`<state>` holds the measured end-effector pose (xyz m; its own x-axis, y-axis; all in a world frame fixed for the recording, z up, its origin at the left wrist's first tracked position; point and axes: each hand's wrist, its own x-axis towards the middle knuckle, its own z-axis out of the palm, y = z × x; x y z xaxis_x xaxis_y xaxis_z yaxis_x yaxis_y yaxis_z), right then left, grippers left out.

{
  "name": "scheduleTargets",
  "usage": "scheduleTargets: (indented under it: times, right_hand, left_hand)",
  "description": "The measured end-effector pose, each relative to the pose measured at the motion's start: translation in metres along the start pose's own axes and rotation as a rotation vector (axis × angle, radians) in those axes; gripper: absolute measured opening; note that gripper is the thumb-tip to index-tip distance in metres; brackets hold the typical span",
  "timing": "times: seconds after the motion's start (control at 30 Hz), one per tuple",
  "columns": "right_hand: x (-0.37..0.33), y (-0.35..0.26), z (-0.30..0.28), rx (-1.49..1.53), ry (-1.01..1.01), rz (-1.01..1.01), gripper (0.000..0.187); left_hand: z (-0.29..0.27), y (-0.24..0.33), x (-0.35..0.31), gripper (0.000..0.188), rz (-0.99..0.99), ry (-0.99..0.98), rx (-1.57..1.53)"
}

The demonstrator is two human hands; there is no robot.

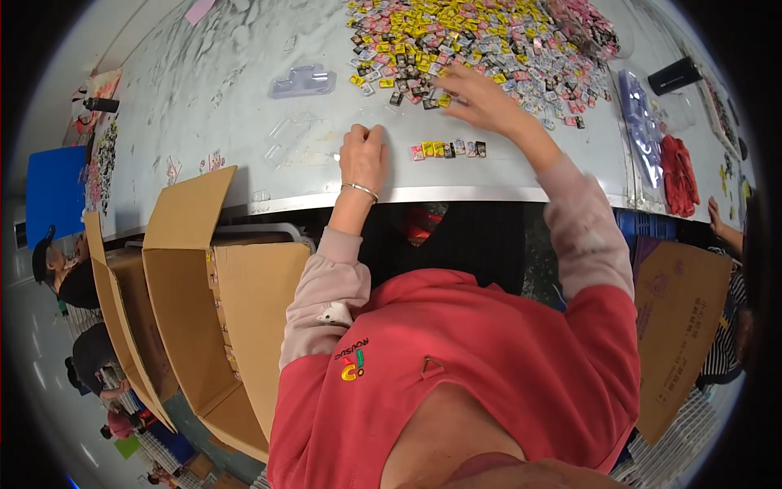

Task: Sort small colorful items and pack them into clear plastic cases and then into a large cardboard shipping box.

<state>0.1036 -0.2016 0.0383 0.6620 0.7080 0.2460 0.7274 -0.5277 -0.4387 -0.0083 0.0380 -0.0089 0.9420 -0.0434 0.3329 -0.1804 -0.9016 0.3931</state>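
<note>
A big heap of small packets or boxes (456,41), yellow, pink, black and white, spreads over the far part of the table. Over its near edge reaches my right hand (481,102), fingers apart, nothing visibly held. My left hand (364,159) rests on the table with its fingers curled closed; whatever they may hold is hidden. Between the hands and closer to me lies a short row of the small pieces (448,150), set side by side. Left of my left hand lies a clear plastic tray (285,140), and beyond it another moulded clear tray (303,82).
Open cardboard boxes (187,285) stand below the table's front edge at left. At right are stacked clear trays (639,122), a black cylinder (674,76), a red cloth or bag (678,175) and another carton (680,326). Other people work at both sides.
</note>
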Motion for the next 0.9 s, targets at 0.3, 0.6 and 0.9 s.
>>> scheduleTargets:
  times: [0.3, 0.6, 0.9]
  right_hand:
    - [-0.063, -0.02, 0.005, 0.085, -0.204, 0.234, 0.058]
    - [-0.066, -0.018, 0.009, 0.193, -0.167, 0.24, 0.047]
    - [-0.065, -0.022, 0.012, 0.122, -0.149, 0.197, 0.045]
  left_hand:
    - [0.003, 0.062, 0.008, 0.039, 0.029, -0.261, -0.19]
    - [-0.02, 0.033, -0.006, 0.039, 0.073, 0.107, -0.144]
    - [-0.019, -0.013, -0.01, 0.03, 0.15, -0.004, -0.043]
